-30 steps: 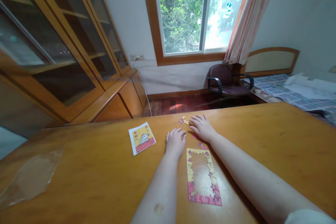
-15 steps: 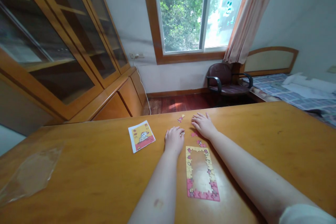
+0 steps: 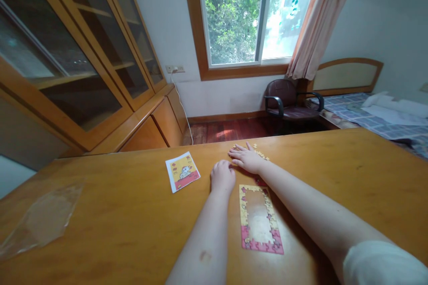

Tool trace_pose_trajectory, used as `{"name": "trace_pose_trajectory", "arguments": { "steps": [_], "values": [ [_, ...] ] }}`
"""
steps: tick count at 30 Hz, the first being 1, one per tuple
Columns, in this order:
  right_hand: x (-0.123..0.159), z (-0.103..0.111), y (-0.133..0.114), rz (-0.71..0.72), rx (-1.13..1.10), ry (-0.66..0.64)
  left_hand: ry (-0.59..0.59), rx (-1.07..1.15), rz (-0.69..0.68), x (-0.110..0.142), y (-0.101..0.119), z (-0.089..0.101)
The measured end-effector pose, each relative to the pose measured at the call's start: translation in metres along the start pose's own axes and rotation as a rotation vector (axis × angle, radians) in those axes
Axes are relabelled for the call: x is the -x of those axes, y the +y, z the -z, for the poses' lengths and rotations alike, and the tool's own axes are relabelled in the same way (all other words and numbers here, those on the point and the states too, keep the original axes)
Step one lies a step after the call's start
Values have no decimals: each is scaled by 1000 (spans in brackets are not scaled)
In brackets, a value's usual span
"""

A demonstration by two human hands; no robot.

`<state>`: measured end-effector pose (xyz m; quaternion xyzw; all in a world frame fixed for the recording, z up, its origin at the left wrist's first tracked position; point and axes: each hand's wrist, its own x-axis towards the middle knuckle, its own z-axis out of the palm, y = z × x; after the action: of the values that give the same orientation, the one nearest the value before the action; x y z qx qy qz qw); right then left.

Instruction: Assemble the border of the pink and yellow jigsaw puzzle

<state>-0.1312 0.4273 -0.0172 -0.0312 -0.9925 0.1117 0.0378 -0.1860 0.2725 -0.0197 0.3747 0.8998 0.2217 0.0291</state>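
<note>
A jigsaw border (image 3: 260, 219), yellow at the far end and pink at the near end with a hollow middle, lies on the wooden table (image 3: 117, 222) between my forearms. My right hand (image 3: 246, 158) lies flat with fingers stretched out over loose pieces near the far edge. More loose yellow pieces (image 3: 261, 155) show just right of it. My left hand (image 3: 221, 176) rests beside it with fingers curled under; what they hold, if anything, is hidden. A small picture card (image 3: 182, 171) showing the yellow and red image lies to the left of my left hand.
A clear plastic bag (image 3: 40, 220) lies at the table's left end. Glass-door wooden cabinets (image 3: 76, 53) line the left wall. Beyond the table stand a dark armchair (image 3: 287, 102), a window and a bed (image 3: 377, 116) at right.
My right hand has slid left across the loose pieces, uncovering yellow pieces on its right. My left hand has curled tighter. The view shifted slightly.
</note>
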Motion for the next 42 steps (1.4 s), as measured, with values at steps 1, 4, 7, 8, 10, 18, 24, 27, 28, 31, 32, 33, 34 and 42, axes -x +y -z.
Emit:
{"name": "trace_pose_trajectory", "arguments": {
  "steps": [1,4,7,8,10,18,24,27,28,31,32,33,34,42],
  "values": [
    [5,1,0,10,-16,-6,-3,4,7,0,0,0],
    [18,3,2,23,-42,-12,-11,11,19,0,1,0],
    [21,3,4,-10,-38,1,-3,11,18,0,1,-2],
    [20,3,4,-29,-31,6,1,12,16,0,1,-2],
    [12,1,4,-60,-8,5,5,10,7,0,0,-3],
    [-5,3,5,-15,14,16,13,0,8,0,0,-2],
    [40,9,14,82,-77,23,-12,13,23,1,2,-2],
    [61,12,23,97,-153,54,-21,13,31,0,2,-1],
    [65,13,26,93,-163,68,-22,14,31,0,2,-1],
    [59,12,31,-22,-123,113,-20,18,28,0,1,-2],
    [52,12,30,-72,-95,112,-18,18,26,0,1,-2],
    [43,11,28,-97,-74,93,-16,19,23,0,1,-2],
    [33,11,26,-109,-61,69,-12,20,21,0,1,-2],
    [-18,9,26,-174,-38,-49,-16,11,29,1,2,0]
  ]
}}
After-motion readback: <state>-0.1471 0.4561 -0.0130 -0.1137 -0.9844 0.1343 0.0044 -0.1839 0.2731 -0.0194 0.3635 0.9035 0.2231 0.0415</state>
